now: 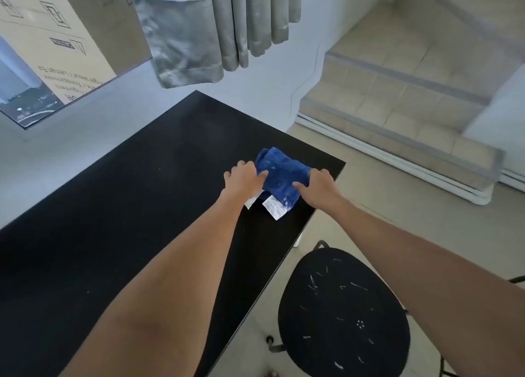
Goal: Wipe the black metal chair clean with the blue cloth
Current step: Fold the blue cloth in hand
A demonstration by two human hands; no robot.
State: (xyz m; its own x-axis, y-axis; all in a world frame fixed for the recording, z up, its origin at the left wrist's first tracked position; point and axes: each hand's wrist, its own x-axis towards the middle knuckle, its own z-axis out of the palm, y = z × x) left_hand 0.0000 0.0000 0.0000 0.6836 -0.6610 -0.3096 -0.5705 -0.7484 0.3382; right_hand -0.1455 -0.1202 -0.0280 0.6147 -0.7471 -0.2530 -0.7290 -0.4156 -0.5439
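**Cloth in both hands, chair unwiped**

While the blue cloth (279, 176) lies bunched on the black table (127, 206) at frame centre, the left hand (244, 179) and right hand (318, 186) each pinch one side of it. White-flecked, the black metal chair (343, 312) sits at lower right, well apart. Lifted as a loose bundle, the cloth could unfold and its white label (275, 207) drag, smearing the flecks instead of lifting them.

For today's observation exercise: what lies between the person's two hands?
In the head view, the blue cloth lies on the black table between the left hand and right hand.
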